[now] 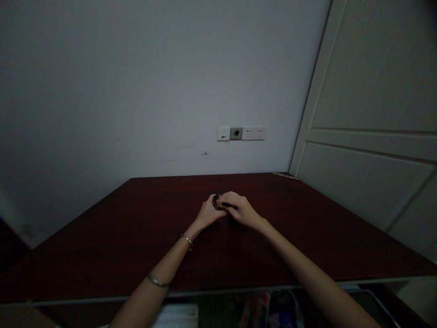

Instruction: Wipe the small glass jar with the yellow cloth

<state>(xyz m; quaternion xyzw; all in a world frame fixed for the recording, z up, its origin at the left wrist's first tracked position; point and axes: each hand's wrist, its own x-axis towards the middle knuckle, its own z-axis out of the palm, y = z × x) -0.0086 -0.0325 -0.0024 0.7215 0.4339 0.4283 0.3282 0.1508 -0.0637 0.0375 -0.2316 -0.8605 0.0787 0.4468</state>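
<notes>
Both hands meet over the middle of a dark red wooden table (150, 232). Between them is a small dark object with a yellow patch (219, 204), mostly covered by fingers, so its kind is not clear. My left hand (207, 213) is wrapped round its left side, thumb toward me. From the right, my right hand (241, 209) reaches over it, fingers curled on its top and thumb below. The object is held close to the tabletop; whether it touches the wood I cannot tell. Two metal bangles circle my left forearm.
A pale wall with a row of sockets (253, 133) rises behind the table. To the right stands a white panelled door (368, 100). Below the table's front edge, an open space holds a white item (177, 316) and several packages (256, 310).
</notes>
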